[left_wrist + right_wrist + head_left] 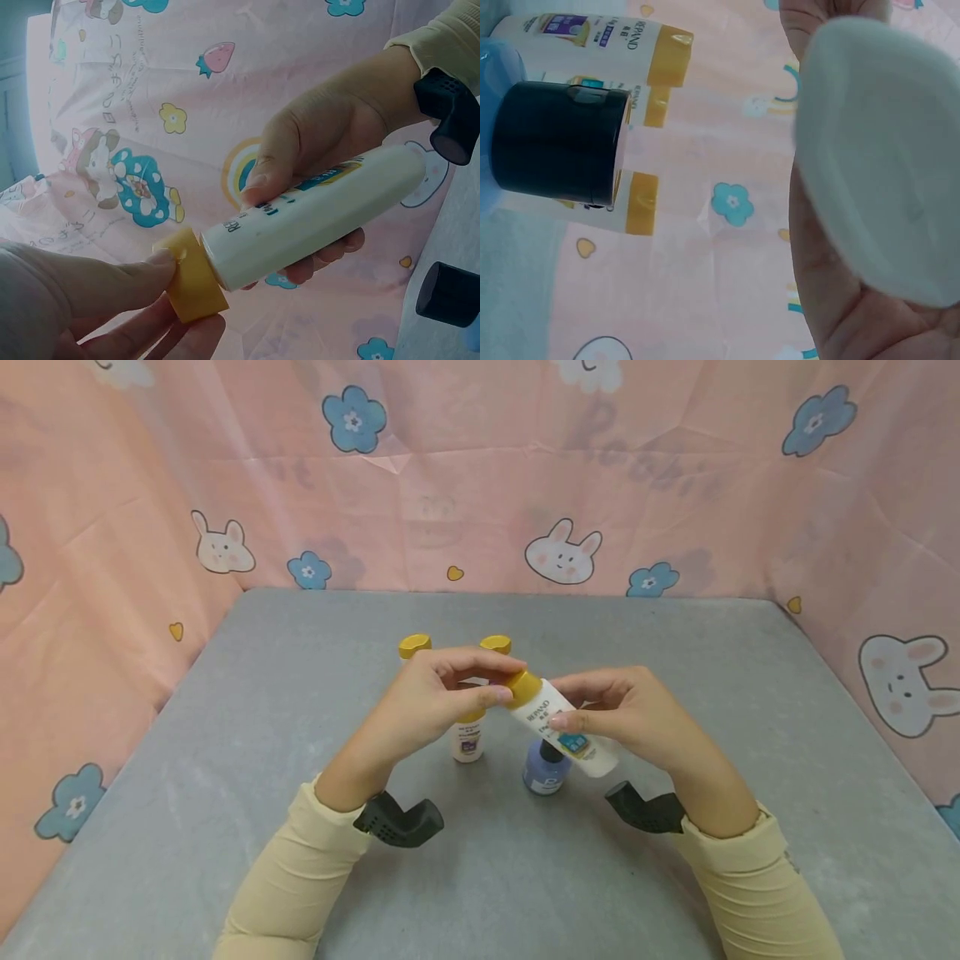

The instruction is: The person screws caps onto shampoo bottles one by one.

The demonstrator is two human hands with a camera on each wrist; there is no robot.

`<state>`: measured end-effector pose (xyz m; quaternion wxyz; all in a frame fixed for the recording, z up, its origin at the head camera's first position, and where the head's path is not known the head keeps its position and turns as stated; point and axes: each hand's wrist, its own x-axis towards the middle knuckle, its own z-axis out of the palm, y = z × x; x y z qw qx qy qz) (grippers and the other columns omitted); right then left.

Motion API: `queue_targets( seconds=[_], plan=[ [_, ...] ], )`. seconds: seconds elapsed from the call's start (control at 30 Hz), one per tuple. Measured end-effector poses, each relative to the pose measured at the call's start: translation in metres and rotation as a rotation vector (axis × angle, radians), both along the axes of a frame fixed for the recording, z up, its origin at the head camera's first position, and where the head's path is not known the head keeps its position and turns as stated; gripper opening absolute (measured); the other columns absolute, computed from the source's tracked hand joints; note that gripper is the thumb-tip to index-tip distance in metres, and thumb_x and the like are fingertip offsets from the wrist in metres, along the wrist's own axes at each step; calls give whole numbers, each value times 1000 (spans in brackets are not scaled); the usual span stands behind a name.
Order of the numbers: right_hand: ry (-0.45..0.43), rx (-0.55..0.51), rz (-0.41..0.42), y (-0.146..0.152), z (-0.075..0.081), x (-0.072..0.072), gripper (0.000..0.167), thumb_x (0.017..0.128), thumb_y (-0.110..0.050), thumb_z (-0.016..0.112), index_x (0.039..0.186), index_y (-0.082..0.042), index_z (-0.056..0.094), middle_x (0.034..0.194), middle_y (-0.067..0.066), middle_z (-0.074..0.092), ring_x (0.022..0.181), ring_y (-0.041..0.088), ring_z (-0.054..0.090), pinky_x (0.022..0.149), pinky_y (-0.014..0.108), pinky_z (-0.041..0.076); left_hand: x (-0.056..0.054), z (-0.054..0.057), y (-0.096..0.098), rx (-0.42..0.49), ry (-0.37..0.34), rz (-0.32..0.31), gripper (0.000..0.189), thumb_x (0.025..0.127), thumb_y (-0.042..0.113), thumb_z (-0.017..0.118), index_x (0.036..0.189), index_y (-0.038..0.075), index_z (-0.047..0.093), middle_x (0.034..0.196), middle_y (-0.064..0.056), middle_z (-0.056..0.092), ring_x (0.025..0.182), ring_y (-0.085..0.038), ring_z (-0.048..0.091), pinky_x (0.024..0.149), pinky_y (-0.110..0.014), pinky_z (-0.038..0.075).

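Observation:
A white bottle [551, 718] with a yellow cap [524, 688] is held tilted above the table, its cap toward the upper left. My left hand [442, 693] pinches the yellow cap between thumb and fingers. The right hand [626, 714] grips the white body, thumb on the label side. In the left wrist view the cap [193, 276] sits at the neck of the bottle [315, 214]; whether it is loose I cannot tell. The right wrist view shows the bottle's pale base [889, 157] close up.
Just below the held bottle stands a blue bottle [545, 772] with a black cap [559, 142]. Several similar white bottles stand behind it, one [467, 743] near the left hand, others with yellow tops [415, 645] farther back. A pink printed cloth [465, 477] surrounds the grey table [225, 760].

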<state>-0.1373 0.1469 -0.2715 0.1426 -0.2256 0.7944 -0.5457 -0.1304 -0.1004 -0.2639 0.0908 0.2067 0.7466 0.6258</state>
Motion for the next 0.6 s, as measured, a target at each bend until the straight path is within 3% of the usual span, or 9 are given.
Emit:
queue_targets(
  seconds=[0.2, 0.33, 0.43, 0.5, 0.6],
  plan=[
    [-64, -28, 31, 3, -2, -3, 36, 89, -11, 72, 122, 3, 67, 96, -4, 75, 83, 18, 71, 72, 35, 59, 0, -1, -2, 0, 67, -72, 29, 95, 3, 62, 124, 0, 65, 125, -14, 66, 111, -21, 67, 90, -30, 57],
    [-74, -54, 67, 4, -4, -5, 29, 91, -10, 70, 119, -7, 72, 97, -4, 76, 85, 18, 71, 73, 33, 59, 0, -1, -3, 22, 111, -102, 28, 95, 0, 61, 122, -3, 65, 124, -16, 65, 114, -23, 65, 95, -33, 57],
    [-73, -68, 76, 4, -4, -5, 28, 92, -8, 68, 119, -7, 72, 98, -5, 76, 85, 17, 70, 74, 33, 59, 0, 0, -3, 37, 124, -122, 32, 94, -2, 63, 126, -4, 63, 128, -17, 64, 119, -23, 63, 100, -33, 54],
    [-72, -55, 57, 3, -3, -4, 31, 92, -9, 68, 122, -3, 70, 99, -4, 75, 86, 18, 70, 74, 34, 59, -1, 1, -5, 37, 123, -107, 39, 92, -2, 66, 131, -2, 61, 133, -15, 63, 124, -22, 61, 105, -31, 51],
    [-58, -13, 3, 1, -1, -3, 36, 92, -13, 71, 125, 1, 67, 99, 0, 73, 85, 19, 69, 74, 36, 59, 0, 5, -7, 27, 91, -26, 53, 87, 0, 74, 137, 4, 57, 137, -11, 62, 128, -19, 60, 109, -30, 48]
  ],
)
